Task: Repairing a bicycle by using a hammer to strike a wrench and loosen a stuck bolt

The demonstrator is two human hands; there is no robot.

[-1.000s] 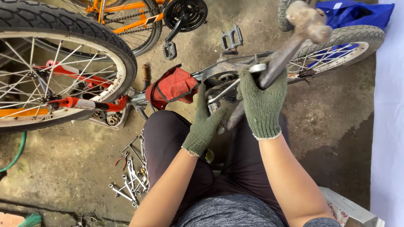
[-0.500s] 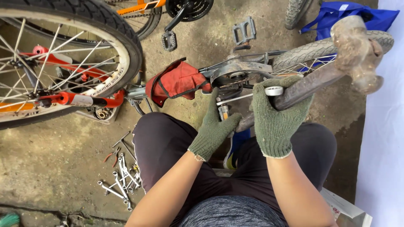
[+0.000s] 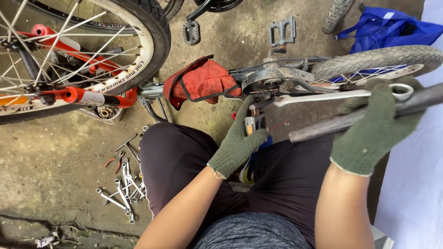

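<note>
right hand point(image 3: 376, 131) gripping worn grey hammer handle point(image 3: 323, 125), silver wrench point(image 3: 332, 96)

Left hand point(image 3: 240, 143), green glove, gripping pedal point(image 3: 254, 123) under crank hub point(image 3: 272, 80) of upturned small bike. Right hand point(image 3: 376, 124), gloved, closing around wooden handle point(image 3: 323, 125) and long spanner point(image 3: 332, 96) together; spanner reaching to hub. Red saddle point(image 3: 200, 83) lying left of hub. Loose wrenches point(image 3: 122, 191) lying on concrete beside knee. Blue bag point(image 3: 387, 30) sitting top right.
</note>
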